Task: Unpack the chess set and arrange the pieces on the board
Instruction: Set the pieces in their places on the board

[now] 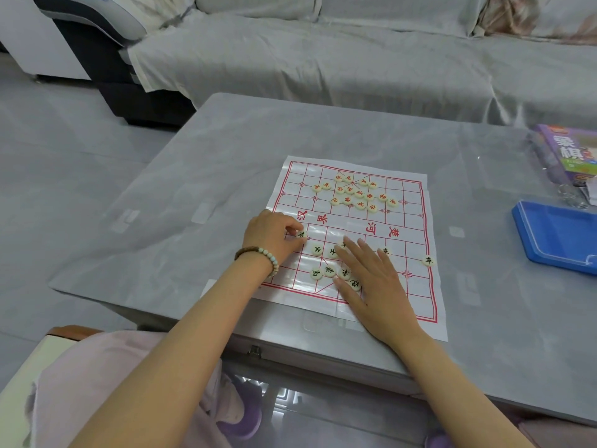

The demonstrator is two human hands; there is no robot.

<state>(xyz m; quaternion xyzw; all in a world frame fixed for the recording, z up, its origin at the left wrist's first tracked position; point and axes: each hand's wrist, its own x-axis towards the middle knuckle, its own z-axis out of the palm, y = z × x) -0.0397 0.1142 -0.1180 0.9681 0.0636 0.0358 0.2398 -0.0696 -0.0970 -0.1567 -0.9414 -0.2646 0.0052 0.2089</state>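
Observation:
A white paper board (416, 221) with red grid lines lies on the grey table (226, 163). Several cream discs with red characters (355, 192) sit bunched on its far half. Cream discs with black characters (318, 273) lie scattered on the near half; one black-marked disc (428, 260) rests at the right edge. My left hand (271, 237), with a bead bracelet, pinches a black-marked disc (302, 235) at the board's left edge. My right hand (374, 279) lies flat, fingers spread, over the near half, covering some discs.
A blue plastic tray (555, 237) and a purple game box (568, 150) sit at the table's right. A grey covered sofa (355, 59) stands beyond the table. My lap in pale pink cloth (113, 383) is below the near table edge.

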